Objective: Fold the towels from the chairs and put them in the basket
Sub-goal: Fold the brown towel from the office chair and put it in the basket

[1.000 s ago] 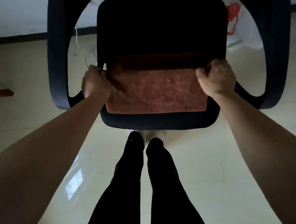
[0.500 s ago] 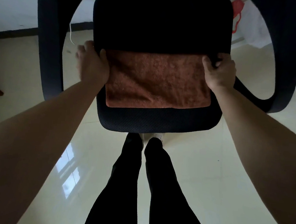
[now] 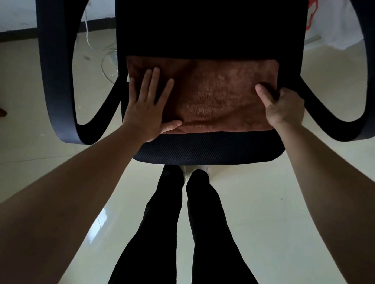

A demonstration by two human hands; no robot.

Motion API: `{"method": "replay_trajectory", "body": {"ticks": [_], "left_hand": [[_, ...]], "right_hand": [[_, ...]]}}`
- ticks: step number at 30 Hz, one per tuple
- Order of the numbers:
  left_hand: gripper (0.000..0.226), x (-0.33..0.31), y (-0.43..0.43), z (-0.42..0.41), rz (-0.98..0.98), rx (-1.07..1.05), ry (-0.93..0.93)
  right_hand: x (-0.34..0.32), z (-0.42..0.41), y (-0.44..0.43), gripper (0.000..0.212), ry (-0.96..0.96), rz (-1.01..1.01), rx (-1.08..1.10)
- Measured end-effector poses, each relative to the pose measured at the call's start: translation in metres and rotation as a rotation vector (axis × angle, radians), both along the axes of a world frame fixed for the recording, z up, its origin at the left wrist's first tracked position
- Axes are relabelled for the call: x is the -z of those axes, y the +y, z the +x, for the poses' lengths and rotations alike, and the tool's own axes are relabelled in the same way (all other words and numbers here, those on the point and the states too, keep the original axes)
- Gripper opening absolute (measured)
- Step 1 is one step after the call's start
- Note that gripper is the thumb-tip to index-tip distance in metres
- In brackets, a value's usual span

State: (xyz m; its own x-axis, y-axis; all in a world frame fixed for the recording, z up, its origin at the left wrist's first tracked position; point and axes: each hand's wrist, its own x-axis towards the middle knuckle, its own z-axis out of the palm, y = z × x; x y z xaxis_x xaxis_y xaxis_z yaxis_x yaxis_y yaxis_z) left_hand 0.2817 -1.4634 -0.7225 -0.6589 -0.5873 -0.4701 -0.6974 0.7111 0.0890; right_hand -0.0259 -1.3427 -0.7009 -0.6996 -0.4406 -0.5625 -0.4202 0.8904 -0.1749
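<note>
Two hands on the brown towel [image 3: 218, 95] on the chair seat [image 3: 203, 152]: left hand [image 3: 146, 110] pressing flat with fingers spread, right hand [image 3: 284, 106] pinching its edge.

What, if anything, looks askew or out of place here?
Nothing stands out. The brown towel lies flat on the chair seat, left hand pressing it with straight fingers, right hand pinching its right edge.
</note>
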Motion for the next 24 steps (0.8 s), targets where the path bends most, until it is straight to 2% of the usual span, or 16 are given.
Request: {"method": "replay_trajectory", "body": {"ticks": [2,6,8,13,16,20,22,24], "left_hand": [[0.109,-0.008,0.000,-0.008,-0.010,0.012,0.007],[0.110,-0.016,0.000,-0.052,0.002,0.165,0.066],[0.118,-0.011,-0.003,-0.076,0.040,0.206,0.017],[0.133,0.000,-0.006,-0.090,0.083,0.163,-0.022],[0.135,-0.002,0.003,-0.097,0.100,0.125,0.018],[0.134,0.000,0.013,-0.107,0.105,0.088,0.015],[0.130,-0.003,0.014,-0.106,0.108,0.087,0.015],[0.120,-0.011,0.010,-0.098,0.093,0.049,0.096]], "right_hand": [[-0.004,-0.001,0.000,0.072,-0.035,-0.022,-0.005],[-0.004,0.002,0.001,0.069,-0.095,-0.062,-0.024],[-0.004,0.002,0.003,0.065,-0.124,-0.084,0.009],[-0.008,-0.008,0.010,0.060,-0.124,-0.205,0.031],[-0.018,-0.018,0.010,0.054,-0.086,-0.279,0.031],[-0.034,-0.027,0.006,0.048,-0.003,-0.281,-0.041],[-0.041,-0.025,0.001,0.051,-0.014,-0.289,-0.091],[-0.050,-0.018,-0.008,0.044,-0.045,-0.305,-0.112]]}}
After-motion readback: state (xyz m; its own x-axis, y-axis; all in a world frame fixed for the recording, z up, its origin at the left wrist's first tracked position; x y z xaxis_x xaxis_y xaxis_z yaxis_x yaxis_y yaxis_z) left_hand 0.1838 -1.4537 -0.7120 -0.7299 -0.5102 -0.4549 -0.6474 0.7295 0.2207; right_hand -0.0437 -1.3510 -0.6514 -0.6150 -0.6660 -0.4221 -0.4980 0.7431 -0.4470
